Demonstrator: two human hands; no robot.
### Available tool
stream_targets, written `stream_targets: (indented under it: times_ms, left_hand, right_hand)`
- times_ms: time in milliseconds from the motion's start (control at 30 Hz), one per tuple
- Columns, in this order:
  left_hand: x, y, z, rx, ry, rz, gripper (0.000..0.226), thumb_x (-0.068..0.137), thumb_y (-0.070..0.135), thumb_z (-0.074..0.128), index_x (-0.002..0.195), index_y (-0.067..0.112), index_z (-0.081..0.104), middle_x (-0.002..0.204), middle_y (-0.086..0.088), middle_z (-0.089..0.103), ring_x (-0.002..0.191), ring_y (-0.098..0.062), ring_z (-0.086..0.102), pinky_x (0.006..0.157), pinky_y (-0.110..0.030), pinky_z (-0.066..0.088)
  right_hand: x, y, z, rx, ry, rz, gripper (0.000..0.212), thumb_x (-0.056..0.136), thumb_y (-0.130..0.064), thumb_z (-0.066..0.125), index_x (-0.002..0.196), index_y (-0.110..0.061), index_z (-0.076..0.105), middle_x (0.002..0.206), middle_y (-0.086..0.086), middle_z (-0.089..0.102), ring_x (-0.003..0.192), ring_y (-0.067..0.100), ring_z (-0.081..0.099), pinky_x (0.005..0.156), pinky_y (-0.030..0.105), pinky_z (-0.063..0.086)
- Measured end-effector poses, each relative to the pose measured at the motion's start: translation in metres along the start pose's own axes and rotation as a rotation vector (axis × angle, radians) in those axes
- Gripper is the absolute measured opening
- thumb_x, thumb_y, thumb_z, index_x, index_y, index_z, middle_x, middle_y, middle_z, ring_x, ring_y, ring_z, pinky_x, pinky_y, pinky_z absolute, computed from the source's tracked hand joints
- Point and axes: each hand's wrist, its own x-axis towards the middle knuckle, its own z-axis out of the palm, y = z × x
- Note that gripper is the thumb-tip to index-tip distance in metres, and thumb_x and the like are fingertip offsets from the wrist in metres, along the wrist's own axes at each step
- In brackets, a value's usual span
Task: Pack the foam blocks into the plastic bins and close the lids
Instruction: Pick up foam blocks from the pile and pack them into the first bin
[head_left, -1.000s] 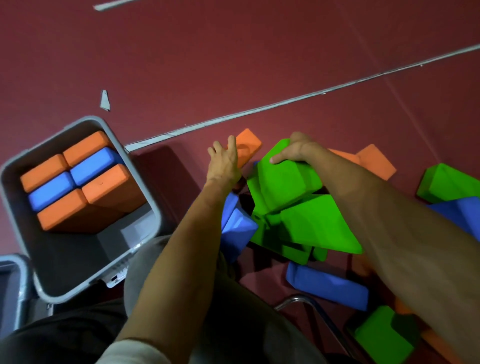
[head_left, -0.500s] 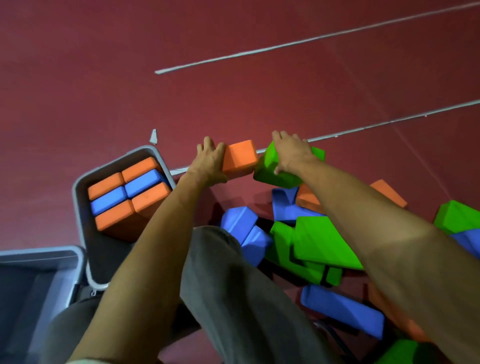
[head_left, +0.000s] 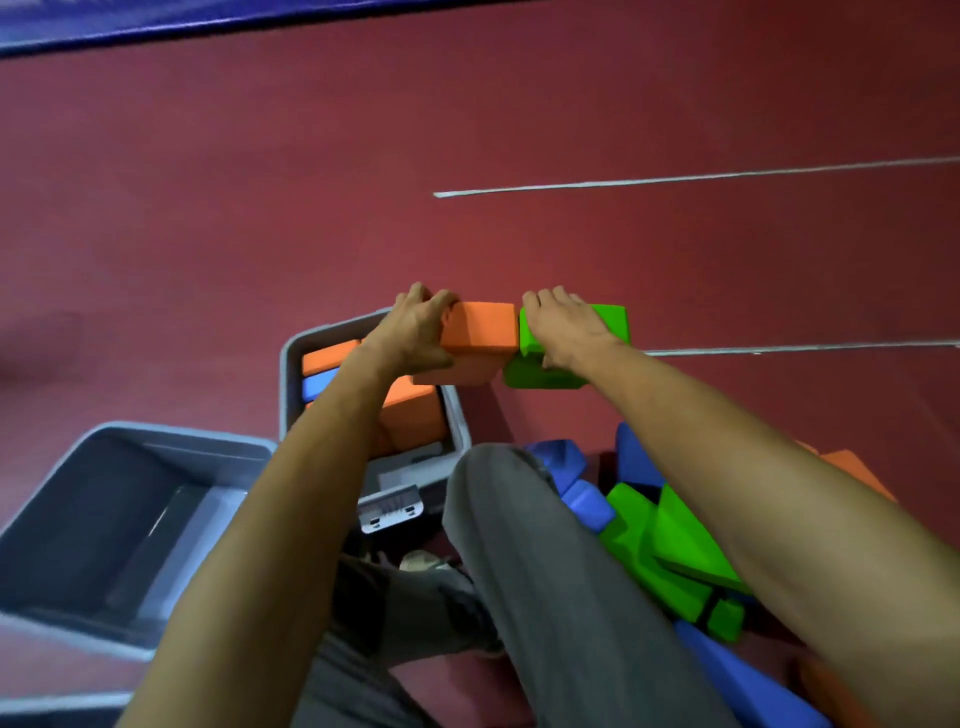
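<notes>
A: Where are the two blocks relative to the bin?

B: Both are held up over the floor (head_left: 208, 234). The left hand (head_left: 410, 332) has its fingers (head_left: 423, 301) wrapped round the far left end of the orange block (head_left: 480, 332); that block hangs just over the far right corner of the part-filled bin (head_left: 460, 415). The right hand (head_left: 566, 330) is clamped on top of the green block (head_left: 550, 371), which touches the orange one on its right, outside the rim.

A: So which goes in first?

B: The orange one, I'd say. The left hand is nearer, and the bin lies below and toward the body from it. Its long axis runs left to right, so I'd judge it needs lining up with the packed blocks (head_left: 330, 353) below.

A: And the rest?

B: A loose pile (head_left: 670, 540) by the right knee, an empty bin (head_left: 171, 447) at the left. No lids shut yet.
</notes>
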Motion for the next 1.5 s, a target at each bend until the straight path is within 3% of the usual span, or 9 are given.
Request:
stream_targets:
  times_ms: [300, 433, 600, 767, 900, 1133, 1233, 1367, 1500]
  left_hand:
    - [-0.069, -0.093, -0.009, -0.092, 0.017, -0.229, 0.093, 0.061, 0.028, 0.085, 0.143, 0.013, 0.043, 0.118, -0.02, 0.046, 0.105, -0.042, 0.051, 0.09, -0.049, 0.048]
    - [-0.092, -0.142, 0.01, -0.145, 0.026, -0.297, 0.09, 0.052, 0.039, 0.071, 0.135, 0.021, 0.043, 0.123, -0.018, 0.047, 0.113, -0.042, 0.048, 0.093, -0.05, 0.048]
    - [-0.109, -0.187, 0.04, -0.211, -0.003, -0.438, 0.078, 0.07, 0.016, 0.076, 0.14, 0.017, 0.041, 0.126, -0.02, 0.042, 0.114, -0.043, 0.044, 0.096, -0.05, 0.044]
    - [-0.11, -0.22, 0.087, -0.268, -0.063, -0.46, 0.073, 0.067, 0.012, 0.071, 0.135, 0.016, 0.043, 0.12, -0.018, 0.044, 0.11, -0.041, 0.045, 0.091, -0.045, 0.041]
    - [-0.1, -0.238, 0.121, -0.292, -0.098, -0.472, 0.072, 0.065, 0.017, 0.07, 0.133, 0.012, 0.046, 0.12, -0.02, 0.046, 0.11, -0.042, 0.046, 0.093, -0.042, 0.039]
    - [-0.082, -0.261, 0.185, -0.324, -0.061, -0.48, 0.071, 0.07, 0.015, 0.075, 0.134, 0.011, 0.043, 0.12, -0.017, 0.045, 0.111, -0.041, 0.045, 0.093, -0.047, 0.04]
    - [-0.075, -0.272, 0.212, -0.309, -0.091, -0.47, 0.076, 0.069, 0.017, 0.076, 0.137, 0.012, 0.042, 0.123, -0.017, 0.045, 0.116, -0.043, 0.044, 0.099, -0.048, 0.039]
    - [-0.07, -0.288, 0.244, -0.16, -0.058, -0.429, 0.078, 0.067, 0.023, 0.074, 0.138, 0.016, 0.043, 0.129, -0.014, 0.049, 0.123, -0.041, 0.042, 0.1, -0.054, 0.043]
    - [-0.065, -0.302, 0.268, 0.022, 0.002, -0.399, 0.073, 0.064, 0.023, 0.072, 0.133, 0.02, 0.049, 0.126, -0.009, 0.053, 0.12, -0.037, 0.046, 0.097, -0.049, 0.042]
  right_hand:
    - [0.039, -0.103, -0.031, -0.016, 0.032, -0.199, 0.088, 0.059, -0.026, 0.091, 0.129, -0.009, 0.041, 0.124, 0.01, 0.055, 0.116, 0.029, 0.053, 0.093, 0.04, 0.047]
    - [0.057, -0.15, -0.024, -0.024, 0.018, -0.276, 0.088, 0.06, -0.027, 0.09, 0.131, -0.008, 0.041, 0.125, 0.01, 0.054, 0.116, 0.029, 0.053, 0.092, 0.04, 0.047]
    - [0.075, -0.201, 0.012, -0.047, -0.026, -0.389, 0.083, 0.068, -0.022, 0.084, 0.136, -0.007, 0.04, 0.125, 0.01, 0.054, 0.115, 0.029, 0.053, 0.09, 0.039, 0.047]
    - [0.097, -0.232, 0.058, 0.021, -0.098, -0.362, 0.091, 0.067, -0.025, 0.085, 0.14, -0.006, 0.035, 0.129, 0.013, 0.053, 0.118, 0.031, 0.052, 0.094, 0.042, 0.047]
    - [0.115, -0.246, 0.093, 0.003, -0.153, -0.401, 0.086, 0.069, -0.022, 0.083, 0.138, -0.006, 0.036, 0.127, 0.012, 0.053, 0.115, 0.032, 0.052, 0.093, 0.041, 0.044]
    - [0.154, -0.256, 0.146, 0.008, -0.183, -0.407, 0.085, 0.071, -0.016, 0.078, 0.143, -0.012, 0.033, 0.128, 0.011, 0.051, 0.115, 0.032, 0.05, 0.095, 0.041, 0.039]
    - [0.169, -0.259, 0.172, 0.006, -0.196, -0.396, 0.089, 0.07, -0.018, 0.078, 0.145, -0.013, 0.03, 0.129, 0.011, 0.051, 0.115, 0.033, 0.05, 0.095, 0.043, 0.039]
    - [0.184, -0.268, 0.208, 0.008, -0.177, -0.409, 0.088, 0.073, -0.019, 0.076, 0.147, -0.01, 0.029, 0.13, 0.014, 0.048, 0.116, 0.035, 0.048, 0.097, 0.047, 0.039]
    - [0.197, -0.271, 0.245, 0.032, -0.154, -0.436, 0.096, 0.076, -0.027, 0.079, 0.152, -0.01, 0.023, 0.147, 0.016, 0.036, 0.129, 0.038, 0.04, 0.108, 0.049, 0.034]
